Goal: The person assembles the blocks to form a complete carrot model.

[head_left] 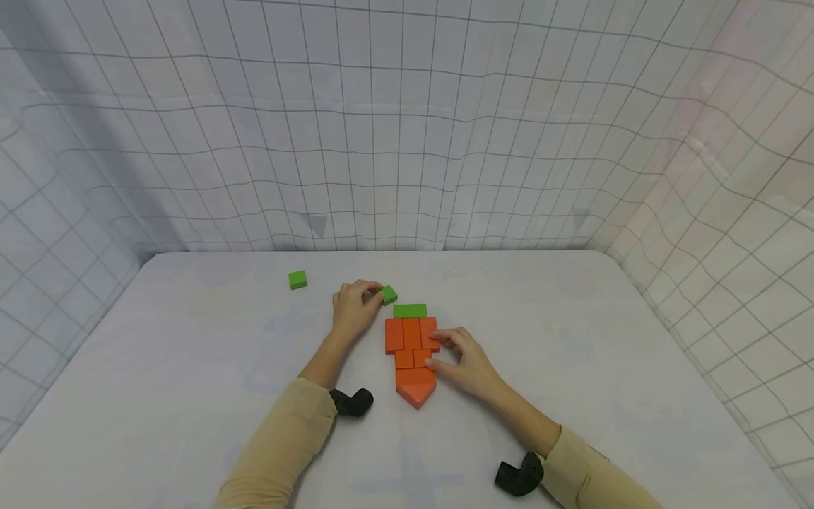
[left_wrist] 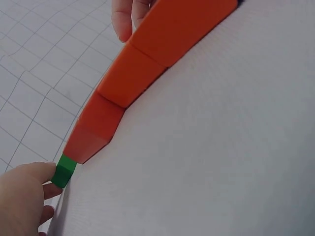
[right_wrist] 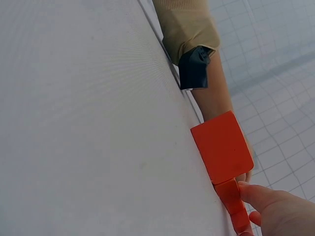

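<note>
My left hand (head_left: 356, 309) pinches a small green block (head_left: 389, 295) between thumb and fingers, just beyond the upper left of a flat block figure. In the left wrist view the thumb lies against that green block (left_wrist: 64, 170). My right hand (head_left: 467, 364) is at the figure's right side. Its thumb touches a small orange block (head_left: 422, 358), and its fingertips rest by the upper right orange block (head_left: 428, 326). The figure has several orange blocks, a long green block (head_left: 410, 311) at its far end and an orange triangular block (head_left: 416, 394) pointing toward me.
Another green block (head_left: 297, 280) lies apart at the far left of the white table (head_left: 572, 318). Black devices (head_left: 520, 475) are strapped at both sleeve cuffs. White grid-patterned cloth (head_left: 407, 127) walls in the back and sides.
</note>
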The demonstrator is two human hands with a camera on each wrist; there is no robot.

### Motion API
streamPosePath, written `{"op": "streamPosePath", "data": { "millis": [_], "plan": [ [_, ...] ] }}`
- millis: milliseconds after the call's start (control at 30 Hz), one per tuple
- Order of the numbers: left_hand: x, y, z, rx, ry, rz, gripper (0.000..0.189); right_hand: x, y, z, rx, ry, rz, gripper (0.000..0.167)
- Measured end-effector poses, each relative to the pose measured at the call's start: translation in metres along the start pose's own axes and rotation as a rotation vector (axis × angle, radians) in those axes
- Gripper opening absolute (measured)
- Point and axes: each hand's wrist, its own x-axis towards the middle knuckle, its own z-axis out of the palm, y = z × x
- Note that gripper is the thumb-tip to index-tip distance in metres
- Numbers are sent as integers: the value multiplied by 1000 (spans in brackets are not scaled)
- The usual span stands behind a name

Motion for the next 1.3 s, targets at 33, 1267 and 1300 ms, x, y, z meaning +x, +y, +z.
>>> {"op": "streamPosePath", "data": {
  "millis": [33, 1267, 1300],
  "plan": [
    [0, 0, 0, -4, -1, 4, 19, 0, 0, 0, -1, -1, -1, 42],
    [-4, -1, -4, -61, -45, 60, 17, -1, -1, -1, -5, -4, -11, 43],
    [-4, -1, -4, -78, -37, 56, 18, 0, -1, -1, -3, -5, -9, 43]
  ]
}}
